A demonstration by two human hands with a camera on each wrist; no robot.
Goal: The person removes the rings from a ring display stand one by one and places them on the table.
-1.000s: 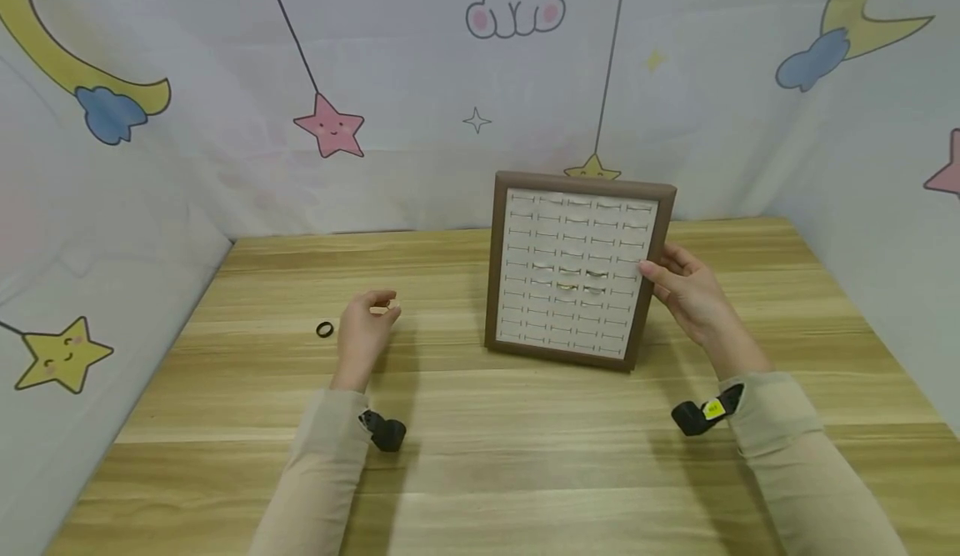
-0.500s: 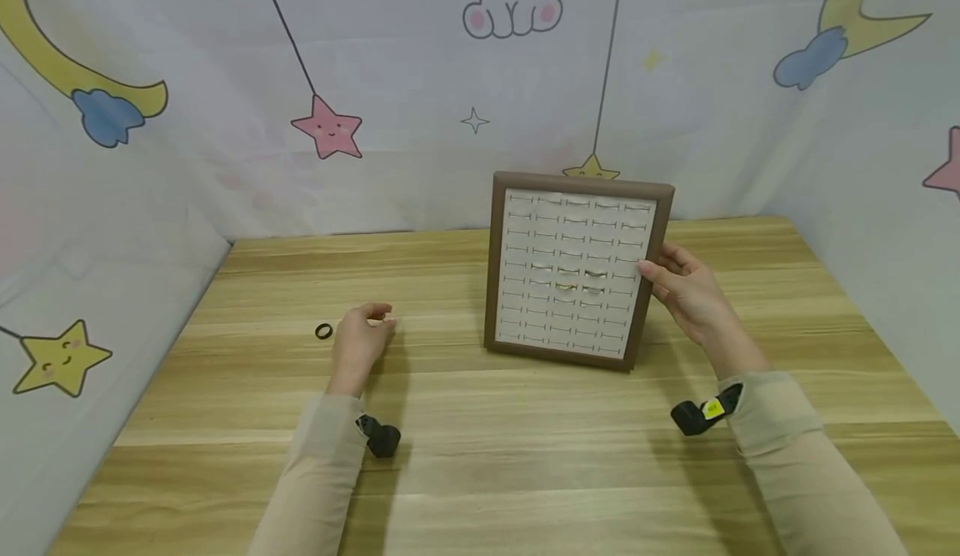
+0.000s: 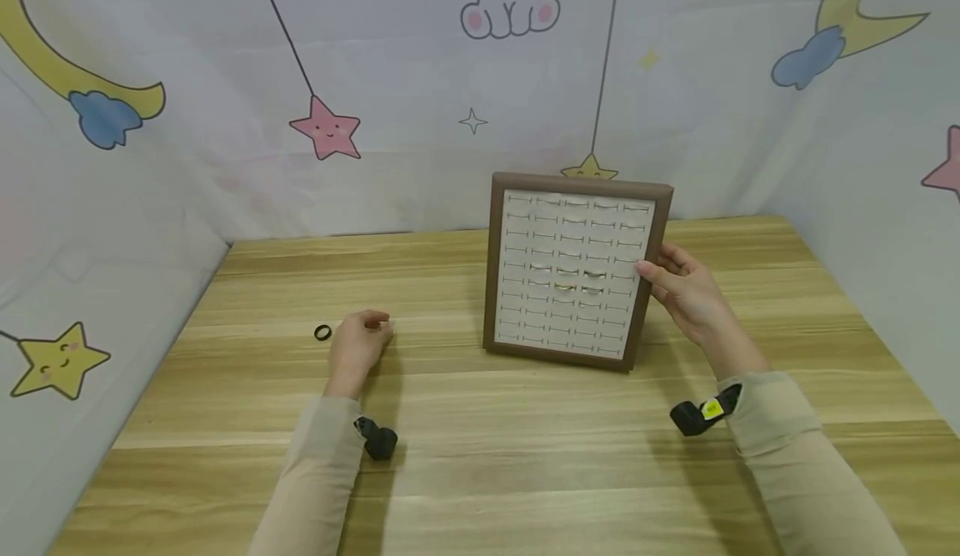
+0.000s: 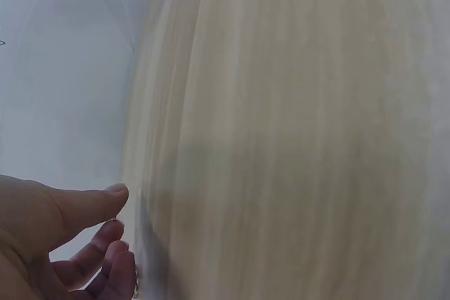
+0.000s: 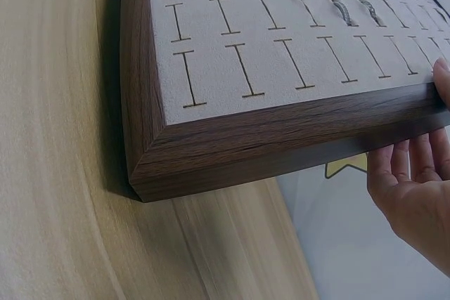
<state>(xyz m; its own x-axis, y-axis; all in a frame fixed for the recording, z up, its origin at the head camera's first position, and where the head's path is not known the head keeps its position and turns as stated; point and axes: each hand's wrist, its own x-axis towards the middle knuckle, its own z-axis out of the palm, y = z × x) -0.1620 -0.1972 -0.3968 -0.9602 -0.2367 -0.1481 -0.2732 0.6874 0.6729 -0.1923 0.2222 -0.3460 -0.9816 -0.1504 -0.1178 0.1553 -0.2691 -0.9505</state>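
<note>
Beneath everything lies the wood-patterned table [image 3: 465,456], smooth enough by its look that small hard things should skid on it. The board [image 3: 493,272] stands on it, tilted back; its rim looks like stiff wood, fairly light, I judge, yet tall, so best held midway up a side edge. Inside the rim the pad [image 5: 218,82] seems soft—hard pressing would likely dent it. At one side of the board the right hand [image 3: 690,293] grips the rim, thumb in front and fingers behind. Well apart from the board's opposite side, the left hand [image 3: 358,343] is low over the table, thumb and forefinger almost meeting; a tiny glint shows at their tips—whether a ring is pinched there I cannot tell. On that same side, farther from the board, the black ring [image 3: 322,333] lies on the table; it looks rigid and slick, best taken across its band. Around the board's middle, a gold ring [image 3: 565,288] sits among silver rings [image 5: 342,10], thin and probably easily bent, best lifted by the top of the band.
</note>
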